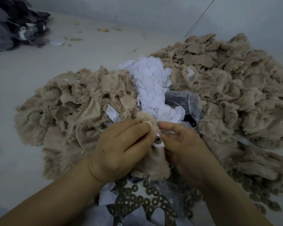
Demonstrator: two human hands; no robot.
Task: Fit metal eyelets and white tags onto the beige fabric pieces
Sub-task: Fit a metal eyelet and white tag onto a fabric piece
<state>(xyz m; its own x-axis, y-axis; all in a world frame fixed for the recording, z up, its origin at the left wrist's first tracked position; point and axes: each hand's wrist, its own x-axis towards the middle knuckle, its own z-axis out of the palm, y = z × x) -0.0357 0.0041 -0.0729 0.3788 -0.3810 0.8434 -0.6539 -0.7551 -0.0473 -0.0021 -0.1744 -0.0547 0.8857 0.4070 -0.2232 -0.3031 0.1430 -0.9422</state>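
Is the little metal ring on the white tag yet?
On. The metal eyelet sits on the white tag, against the beige fabric piece both hands hold.

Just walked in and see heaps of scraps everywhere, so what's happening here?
A person is fitting hardware to fabric. Both the left hand and the right hand pinch one beige fabric piece, where a metal eyelet sits on a white tag. Beige piles lie either side, white tags behind, loose eyelets in front.

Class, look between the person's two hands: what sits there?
In the head view, a metal eyelet on a white tag, over beige fabric, between left hand and right hand.
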